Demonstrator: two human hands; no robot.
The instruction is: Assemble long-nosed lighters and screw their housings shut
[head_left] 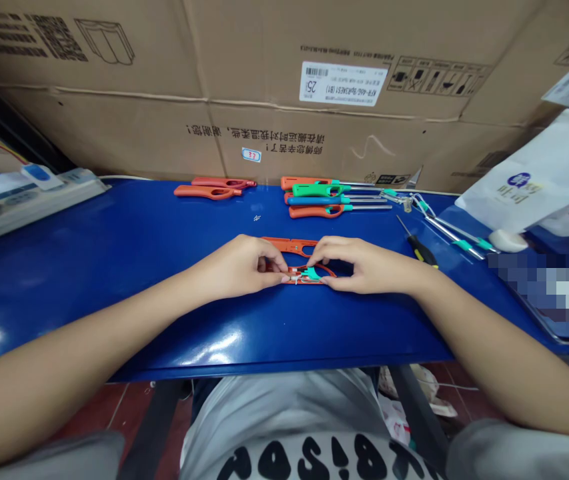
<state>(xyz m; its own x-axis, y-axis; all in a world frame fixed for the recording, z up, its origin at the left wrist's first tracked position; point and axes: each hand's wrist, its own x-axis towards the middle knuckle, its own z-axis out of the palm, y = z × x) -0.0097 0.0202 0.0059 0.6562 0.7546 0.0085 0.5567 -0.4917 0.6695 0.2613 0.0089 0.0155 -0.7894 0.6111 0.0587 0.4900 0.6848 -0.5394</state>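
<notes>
- Near shell [309, 282] is lying on the worktop [284, 333], between both hands, inner side facing up, green trigger [313, 273] sitting in it.
- Handling (judging): looking light, stiff, smooth, maybe slippery; inner bits are probably sitting loose, small white strand [297, 280] likely being fragile. Rim ends are offering the best hold.
- Left grip [244, 270]: thumb and fingers are pinching near shell's 9 o'clock end; can't tell if a small inner part too.
- Right grip [359, 263]: thumb and finger are holding near shell from 3 o'clock, beside trigger.
- So near shell is lying at left grip's 3 o'clock, right grip's 9 o'clock, touching both.
- Far shell [289, 246] is lying just beyond, at 12 o'clock.
- Lighters [319, 200] are lying farther out, roughly 12 o'clock; screwdriver [424, 253] at right grip's 3 o'clock.
</notes>
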